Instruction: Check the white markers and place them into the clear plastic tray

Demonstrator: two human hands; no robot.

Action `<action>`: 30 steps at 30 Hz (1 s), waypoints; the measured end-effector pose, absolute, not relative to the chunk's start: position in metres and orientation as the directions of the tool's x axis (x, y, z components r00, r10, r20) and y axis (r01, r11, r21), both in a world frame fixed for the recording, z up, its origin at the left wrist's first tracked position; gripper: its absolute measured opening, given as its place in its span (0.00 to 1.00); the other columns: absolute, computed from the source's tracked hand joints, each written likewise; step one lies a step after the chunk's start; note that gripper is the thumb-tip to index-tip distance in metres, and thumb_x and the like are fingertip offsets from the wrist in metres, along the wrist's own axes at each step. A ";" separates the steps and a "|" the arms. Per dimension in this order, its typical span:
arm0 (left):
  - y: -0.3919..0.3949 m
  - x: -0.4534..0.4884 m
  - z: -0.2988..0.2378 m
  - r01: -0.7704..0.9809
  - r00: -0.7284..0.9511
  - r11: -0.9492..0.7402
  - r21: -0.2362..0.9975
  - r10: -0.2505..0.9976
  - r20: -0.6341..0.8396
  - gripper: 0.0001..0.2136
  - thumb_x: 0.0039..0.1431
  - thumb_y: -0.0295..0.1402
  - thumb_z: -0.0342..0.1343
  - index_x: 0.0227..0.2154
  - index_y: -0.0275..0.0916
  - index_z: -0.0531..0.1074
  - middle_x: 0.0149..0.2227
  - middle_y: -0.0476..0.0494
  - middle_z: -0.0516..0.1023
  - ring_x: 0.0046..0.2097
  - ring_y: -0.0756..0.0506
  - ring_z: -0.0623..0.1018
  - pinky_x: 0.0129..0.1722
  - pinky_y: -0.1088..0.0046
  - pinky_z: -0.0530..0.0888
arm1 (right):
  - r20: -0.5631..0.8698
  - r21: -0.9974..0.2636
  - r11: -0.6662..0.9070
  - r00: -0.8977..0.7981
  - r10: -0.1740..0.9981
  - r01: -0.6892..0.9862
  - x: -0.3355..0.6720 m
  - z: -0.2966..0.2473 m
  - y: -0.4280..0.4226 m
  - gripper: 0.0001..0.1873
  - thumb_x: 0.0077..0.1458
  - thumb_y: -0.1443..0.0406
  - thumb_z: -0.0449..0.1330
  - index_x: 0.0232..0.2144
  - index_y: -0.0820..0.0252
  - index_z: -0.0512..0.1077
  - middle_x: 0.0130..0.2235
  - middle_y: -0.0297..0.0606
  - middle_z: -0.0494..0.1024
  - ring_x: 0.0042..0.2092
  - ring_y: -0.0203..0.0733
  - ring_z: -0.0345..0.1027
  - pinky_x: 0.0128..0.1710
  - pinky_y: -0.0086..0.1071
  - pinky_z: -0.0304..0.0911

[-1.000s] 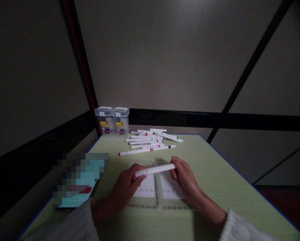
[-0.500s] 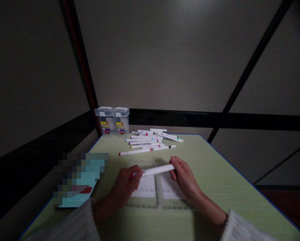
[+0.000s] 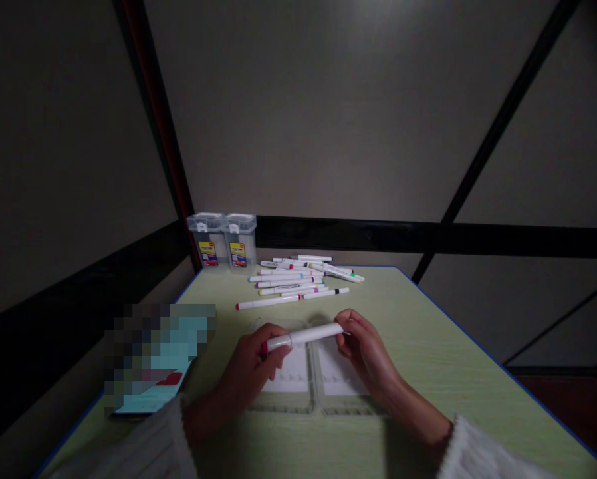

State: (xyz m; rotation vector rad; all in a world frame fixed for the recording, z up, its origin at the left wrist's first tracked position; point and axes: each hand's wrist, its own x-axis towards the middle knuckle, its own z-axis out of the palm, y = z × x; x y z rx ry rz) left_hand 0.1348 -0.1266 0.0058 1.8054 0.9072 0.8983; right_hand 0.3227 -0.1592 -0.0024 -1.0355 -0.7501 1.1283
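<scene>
I hold a white marker [image 3: 308, 334] level over a pale green table [image 3: 428, 346], one end in each hand. My left hand [image 3: 251, 362] pinches the left end, where a pink tip shows. My right hand [image 3: 365, 349] grips the right end with bent fingers. Beneath the marker lie two clear flat trays [image 3: 298, 382] side by side with white inserts. Both wrists wear white knitted sleeves.
A heap of several white markers with coloured caps [image 3: 298, 278] lies at the far middle of the table. Two clear lidded boxes with yellow labels [image 3: 223, 239] stand at the far left corner. A blurred blue packet [image 3: 153, 366] rests at the left edge.
The marker has stayed between both hands, shifting a little up and to the left. My left fingers have closed over its pink end again.
</scene>
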 end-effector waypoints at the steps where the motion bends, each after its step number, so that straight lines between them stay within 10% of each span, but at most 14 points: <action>1: -0.127 0.135 0.007 0.214 0.470 -0.335 0.918 0.859 0.204 0.07 0.51 0.34 0.51 0.28 0.36 0.68 0.16 0.56 0.65 0.18 0.54 0.65 0.18 0.80 0.63 | -0.038 -0.930 0.071 0.286 0.957 -0.361 0.323 -0.003 -0.159 0.11 0.40 0.61 0.61 0.20 0.59 0.62 0.14 0.24 0.60 0.17 0.28 0.47 0.17 0.26 0.40; 12: -0.132 0.132 -0.003 0.241 0.438 -0.442 0.864 0.844 0.309 0.13 0.54 0.32 0.48 0.43 0.37 0.66 0.25 0.50 0.72 0.23 0.53 0.71 0.24 0.77 0.68 | -0.150 -0.908 -0.014 0.292 0.944 -0.419 0.323 -0.007 -0.157 0.13 0.34 0.60 0.63 0.19 0.59 0.63 0.13 0.25 0.62 0.15 0.26 0.49 0.16 0.24 0.42; 30: -0.128 0.131 -0.002 0.216 0.468 -0.467 0.857 0.820 0.329 0.08 0.54 0.32 0.49 0.35 0.37 0.70 0.22 0.52 0.71 0.22 0.54 0.69 0.21 0.79 0.65 | -0.126 -0.905 0.000 0.268 0.955 -0.426 0.323 -0.008 -0.157 0.15 0.36 0.59 0.64 0.16 0.59 0.62 0.11 0.25 0.60 0.16 0.27 0.47 0.16 0.24 0.42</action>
